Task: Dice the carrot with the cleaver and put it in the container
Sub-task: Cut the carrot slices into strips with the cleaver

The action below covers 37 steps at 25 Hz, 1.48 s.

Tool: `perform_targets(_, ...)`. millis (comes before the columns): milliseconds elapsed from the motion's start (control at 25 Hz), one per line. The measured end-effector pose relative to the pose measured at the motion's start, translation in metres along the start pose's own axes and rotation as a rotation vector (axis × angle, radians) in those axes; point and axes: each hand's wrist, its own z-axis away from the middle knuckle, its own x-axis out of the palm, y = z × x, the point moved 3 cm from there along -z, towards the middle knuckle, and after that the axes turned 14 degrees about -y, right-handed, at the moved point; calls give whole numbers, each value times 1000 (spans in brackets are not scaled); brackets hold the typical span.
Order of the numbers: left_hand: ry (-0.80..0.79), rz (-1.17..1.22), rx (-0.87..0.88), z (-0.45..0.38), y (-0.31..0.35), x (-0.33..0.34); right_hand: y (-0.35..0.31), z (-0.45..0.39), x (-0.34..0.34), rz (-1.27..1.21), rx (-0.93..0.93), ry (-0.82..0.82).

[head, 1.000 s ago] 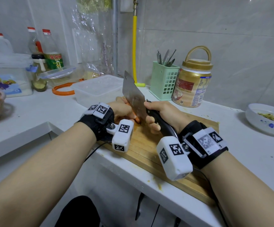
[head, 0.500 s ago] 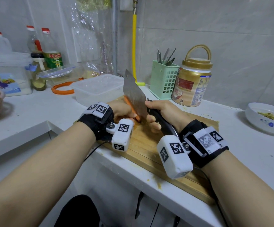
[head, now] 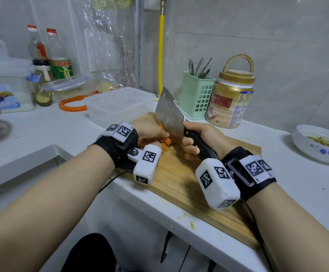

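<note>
1. You stand at a white counter in a kitchen with pale tiled walls. A wooden cutting board lies at the front edge, close to you, so you can press straight down.

2. Your right hand is wrapped tight around the black handle of the cleaver. The wide flat blade is grey metal and looks heavy. It stands on edge, just beside your other hand.

3. Your left hand is curled down on the carrot to keep it from rolling. The hand hides most of it. Only a small orange end shows, on the board right next to the blade. I think your fingers are tucked back to stay safe, but I cannot see the tips.

4. The two hands sit close together, with the blade between them.

5. The clear plastic container waits just behind the board, with its top open. It looks smooth, light and boxy. I cannot see any carrot bits in it yet.

6. A green plastic basket with holes holds metal tools. A jar with a gold lid and hoop handle stands beside it. A white bowl with blue marks sits far to the right.
</note>
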Motion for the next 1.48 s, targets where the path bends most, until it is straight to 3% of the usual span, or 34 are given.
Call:
perform_targets(240,49,-131,1,-13,1,1,-1,4,-5,-149,-13,4)
perform_targets(640,159,-260,-29,-12,2,-10,-4,6,-11,-191,-46,23)
perform_targets(1040,251,-192,47,-19,-14,-35,-8,10,-2,-162,-95,8)
perform_targets(1240,287,-337,31,-20,-16,-40,-8,9,-1,-147,-93,13)
perform_targets(1360,312,-218,158,-20,-15,-41,-8,10,-3,-146,-102,17)
perform_targets(1480,470,-173,345,-18,-12,-44,-9,11,-4,-151,-115,27)
